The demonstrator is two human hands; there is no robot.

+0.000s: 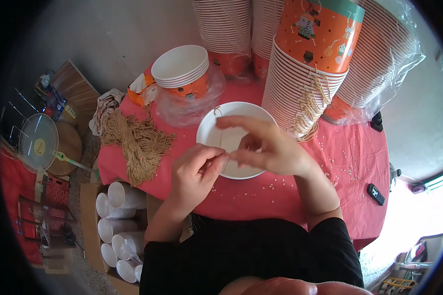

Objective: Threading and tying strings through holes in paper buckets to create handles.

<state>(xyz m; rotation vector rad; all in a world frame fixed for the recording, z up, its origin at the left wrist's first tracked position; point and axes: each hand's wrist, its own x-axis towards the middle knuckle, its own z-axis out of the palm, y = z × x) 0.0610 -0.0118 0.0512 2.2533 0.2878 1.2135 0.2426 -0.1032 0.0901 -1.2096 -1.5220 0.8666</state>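
A white round paper bucket [207,129] stands in front of me with its mouth up. Twine [221,135] is looped at its far left rim and runs down across the opening to my fingers. Thumb and index finger of my left hand [194,169] are pinched together on the twine over the near left rim. Above the bucket is my right hand [268,147], its index finger stretched out and thumb apart from it. The right thumb's tip is close to the left fingertips; whether they touch, I cannot tell.
Behind on the right rises a tall stack of orange buckets [305,73] with twine handles. A shorter bucket stack [179,69] stands back left. A twine bundle [138,145] lies on the red tablecloth [221,201], with small white bits and a black remote [375,194] rightward. A carton [91,196] holds wrapped cups.
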